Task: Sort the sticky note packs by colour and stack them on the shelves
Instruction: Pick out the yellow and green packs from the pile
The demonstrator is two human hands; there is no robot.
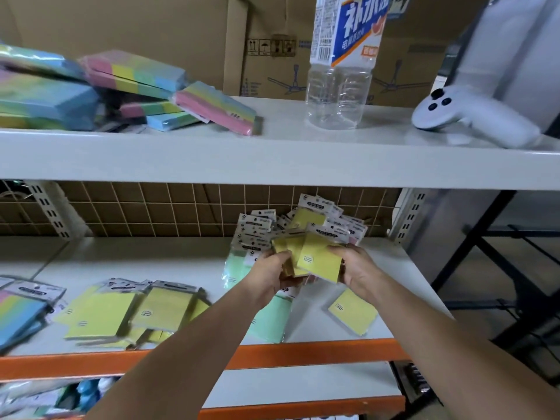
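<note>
Over the middle shelf [188, 262], my left hand [269, 272] and my right hand [359, 272] together grip a bunch of yellow sticky note packs [315, 257] in clear sleeves. Behind them leans a loose heap of mixed packs [306, 219] against the wire grid. Green packs [272, 313] lie under my left wrist. A single yellow pack [353, 312] lies flat on the right. Several yellow packs [121, 312] are spread on the left. Rainbow packs [18, 313] sit at the far left, and more rainbow packs [136, 86] are piled on the top shelf [272, 156].
A clear water bottle [341, 86] with a blue label and a white game controller [463, 115] stand on the top shelf. Cardboard boxes [151, 31] fill the back. The shelf has an orange front rail [303, 354]; a lower shelf [303, 386] shows below. A black frame [472, 247] stands right.
</note>
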